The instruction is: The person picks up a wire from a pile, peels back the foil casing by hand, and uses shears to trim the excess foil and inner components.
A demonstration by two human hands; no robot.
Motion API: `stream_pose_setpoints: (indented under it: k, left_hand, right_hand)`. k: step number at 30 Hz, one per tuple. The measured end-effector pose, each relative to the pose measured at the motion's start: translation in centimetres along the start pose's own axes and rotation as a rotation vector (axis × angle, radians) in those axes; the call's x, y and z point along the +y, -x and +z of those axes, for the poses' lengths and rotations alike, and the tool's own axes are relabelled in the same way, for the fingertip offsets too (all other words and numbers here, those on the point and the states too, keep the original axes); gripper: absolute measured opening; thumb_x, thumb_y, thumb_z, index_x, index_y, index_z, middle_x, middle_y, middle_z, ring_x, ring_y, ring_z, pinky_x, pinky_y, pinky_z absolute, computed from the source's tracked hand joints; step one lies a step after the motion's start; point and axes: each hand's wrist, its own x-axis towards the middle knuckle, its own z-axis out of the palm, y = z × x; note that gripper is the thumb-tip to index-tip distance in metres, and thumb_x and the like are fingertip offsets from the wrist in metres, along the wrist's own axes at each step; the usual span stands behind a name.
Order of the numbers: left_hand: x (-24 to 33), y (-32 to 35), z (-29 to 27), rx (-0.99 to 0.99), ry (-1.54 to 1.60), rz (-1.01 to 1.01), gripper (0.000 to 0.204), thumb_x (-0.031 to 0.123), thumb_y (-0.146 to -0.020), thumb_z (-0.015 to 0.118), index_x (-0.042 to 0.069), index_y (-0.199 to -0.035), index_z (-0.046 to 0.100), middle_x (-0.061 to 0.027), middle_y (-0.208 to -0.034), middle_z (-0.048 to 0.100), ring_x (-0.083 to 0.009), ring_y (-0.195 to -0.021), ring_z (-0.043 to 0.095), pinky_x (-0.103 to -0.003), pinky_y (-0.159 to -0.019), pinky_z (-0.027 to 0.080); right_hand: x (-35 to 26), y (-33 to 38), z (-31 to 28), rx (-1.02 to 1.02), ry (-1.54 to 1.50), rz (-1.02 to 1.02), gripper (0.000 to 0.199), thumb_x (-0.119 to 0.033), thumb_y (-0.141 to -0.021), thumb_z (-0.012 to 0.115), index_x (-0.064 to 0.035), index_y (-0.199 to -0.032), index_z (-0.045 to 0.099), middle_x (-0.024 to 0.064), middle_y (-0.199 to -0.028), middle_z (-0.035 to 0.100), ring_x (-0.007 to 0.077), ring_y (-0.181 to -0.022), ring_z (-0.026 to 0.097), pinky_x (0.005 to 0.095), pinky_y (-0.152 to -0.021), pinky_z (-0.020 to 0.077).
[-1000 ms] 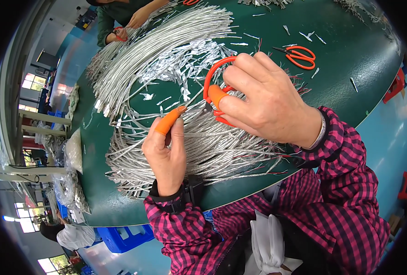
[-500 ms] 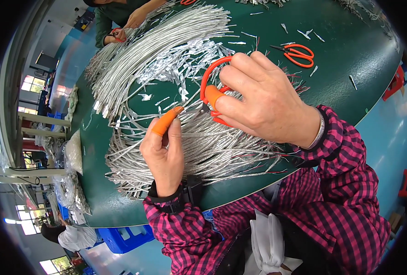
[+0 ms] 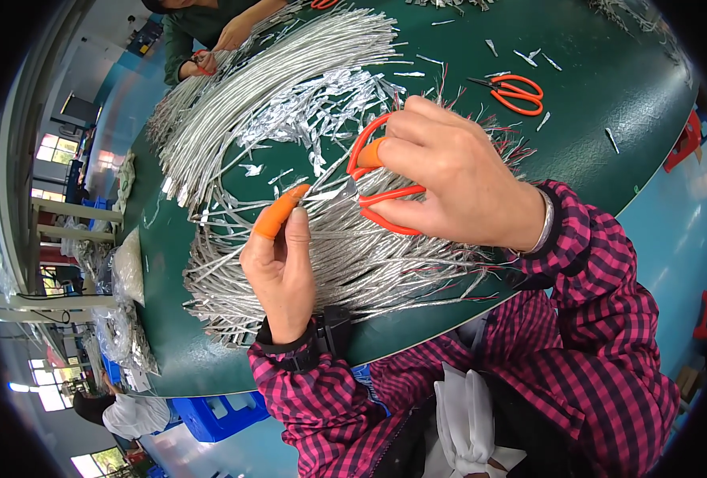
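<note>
My right hand (image 3: 449,167), an orange cover on one finger, holds red-handled scissors (image 3: 389,195). The scissor handles are spread, and the blades point left at the fingertips of my left hand (image 3: 280,255). Thumb and orange-covered index finger of that hand are pinched together on a thin silver foil-wrapped cable (image 3: 331,170), whose end is mostly hidden by the fingers and blades. Beneath both hands lies a broad pile of silver foil-wrapped cables (image 3: 353,267), some with thin red and dark wires showing at their right ends.
Beyond the pile are loose foil scraps (image 3: 322,107) and a long curved bundle of silver cables (image 3: 266,95). Another pair of red-handled scissors (image 3: 518,94) rests on the green table (image 3: 600,159). Across the table a co-worker's hands (image 3: 234,32) work at cables.
The scissors in my right hand have opened wider, their lower handle swinging down away from the upper one. My left hand has shifted slightly down and left, still pinching.
</note>
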Motion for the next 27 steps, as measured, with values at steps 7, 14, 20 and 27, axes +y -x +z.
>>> stream_pose_setpoints:
  k: [7, 14, 20, 27]
  left_hand:
    - [0.0, 0.1, 0.2, 0.012, 0.181, -0.063, 0.019, 0.008, -0.09, 0.06, 0.004, -0.108, 0.066, 0.0045, -0.07, 0.05, -0.0037, -0.058, 0.037, -0.021, -0.051, 0.028]
    - [-0.6, -0.1, 0.4, 0.042, -0.123, 0.11, 0.02, 0.01, -0.09, 0.059, 0.004, -0.109, 0.066, 0.0046, -0.069, 0.05, -0.0036, -0.057, 0.037, -0.021, -0.051, 0.028]
    - [-0.4, 0.1, 0.0, 0.011, 0.002, -0.017, 0.021, 0.011, -0.09, 0.06, 0.003, -0.109, 0.065, 0.0058, -0.069, 0.049, -0.003, -0.058, 0.037, -0.02, -0.051, 0.027]
    - [-0.2, 0.1, -0.4, -0.014, 0.168, -0.143, 0.023, 0.012, -0.091, 0.059, 0.001, -0.111, 0.063, 0.007, -0.071, 0.05, -0.0014, -0.059, 0.039, -0.018, -0.052, 0.028]
  right_hand:
    - [-0.4, 0.0, 0.0, -0.103, -0.098, 0.156, 0.027, -0.014, -0.063, 0.074, -0.0046, -0.084, 0.061, 0.0066, -0.076, 0.05, 0.024, -0.071, 0.049, 0.0337, -0.06, 0.0418]
    - [-0.8, 0.2, 0.2, 0.086, 0.363, -0.168, 0.027, -0.014, -0.065, 0.074, -0.0044, -0.086, 0.062, 0.0045, -0.074, 0.05, 0.022, -0.071, 0.049, 0.0328, -0.061, 0.0423]
    - [0.2, 0.6, 0.8, -0.191, -0.441, 0.447, 0.026, -0.012, -0.065, 0.074, -0.0042, -0.087, 0.062, 0.003, -0.074, 0.049, 0.0213, -0.071, 0.049, 0.0324, -0.059, 0.0426]
    - [-0.4, 0.3, 1.1, -0.198, -0.488, 0.467, 0.027, -0.013, -0.062, 0.076, -0.0038, -0.082, 0.06, 0.0045, -0.075, 0.048, 0.0227, -0.069, 0.048, 0.033, -0.057, 0.0416]
